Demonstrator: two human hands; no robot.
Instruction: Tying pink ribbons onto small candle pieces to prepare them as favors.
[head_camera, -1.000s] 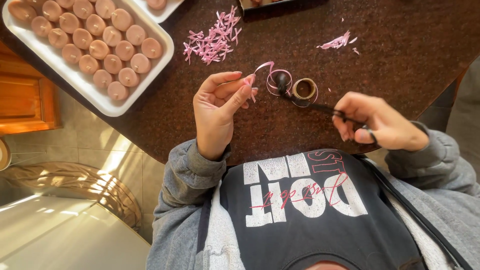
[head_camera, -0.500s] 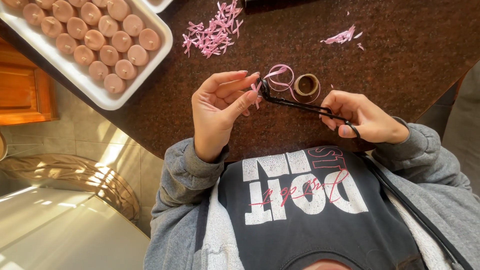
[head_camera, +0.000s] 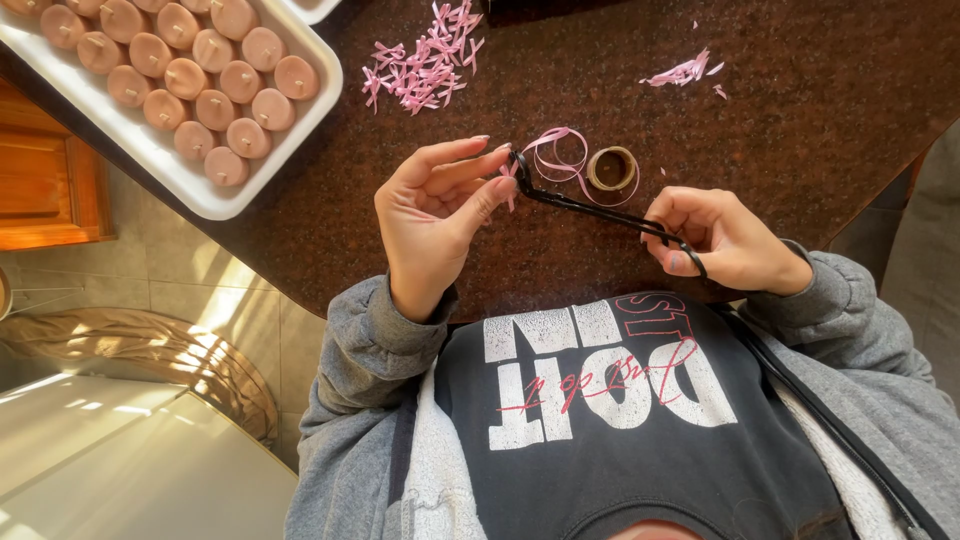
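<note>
My left hand (head_camera: 437, 215) pinches the end of a thin pink ribbon (head_camera: 556, 152) between thumb and fingers. The ribbon curls away to a small brown spool (head_camera: 611, 168) lying on the dark table (head_camera: 800, 130). In my right hand (head_camera: 722, 237) are black scissors (head_camera: 590, 206), fingers through the handles. Their blade tips sit at the ribbon right beside my left fingertips.
A white tray (head_camera: 255, 160) with several round pinkish candles (head_camera: 225, 165) stands at the far left, hanging over the table's edge. Piles of cut pink ribbon bits (head_camera: 420, 65) lie at the back middle and more scraps (head_camera: 685, 70) at the back right.
My right hand has brought the scissors from beside the spool over to the ribbon end at my left fingertips, and both hands have drawn slightly closer.
</note>
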